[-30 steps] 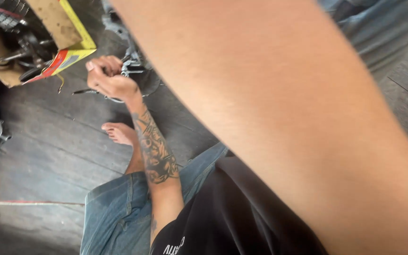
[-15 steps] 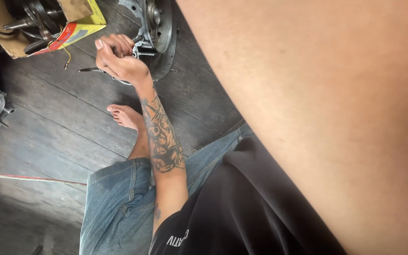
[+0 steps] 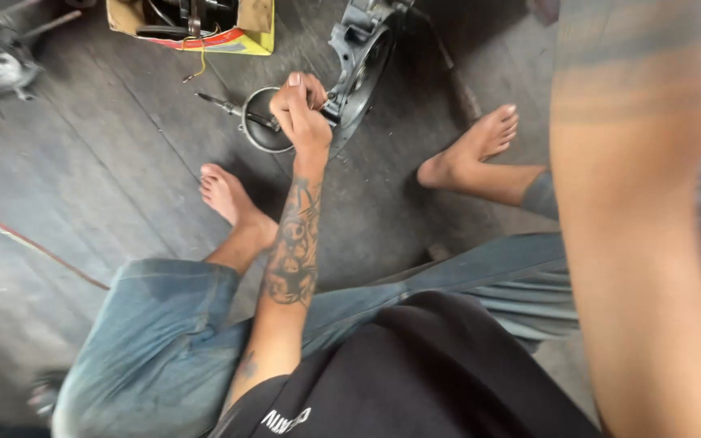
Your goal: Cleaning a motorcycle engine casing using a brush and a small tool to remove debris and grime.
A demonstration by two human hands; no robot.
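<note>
Fingers of our left hand [image 3: 300, 109] curl shut around a small tool whose thin metal shaft [image 3: 229, 107] sticks out to the left, its tip end pressed against the grey metal engine casing [image 3: 360, 61] that stands on edge on the dark plank floor [image 3: 107, 170]. A round metal ring [image 3: 263, 138] lies flat on the floor just beside the hand, under the shaft. Our bare left foot [image 3: 230, 199] rests below it, our bare right foot [image 3: 474, 146] to the right of the casing. Our right forearm [image 3: 634, 243] crosses close before the camera; its hand is out of view, so we cannot tell its grip. A yellow cardboard box [image 3: 204, 24] of parts sits at the top edge. Half a second ago the casing and hand lay farther up and left, the box beside them; now the view has swung, bringing the right foot in and pushing the forearm to the right.
</note>
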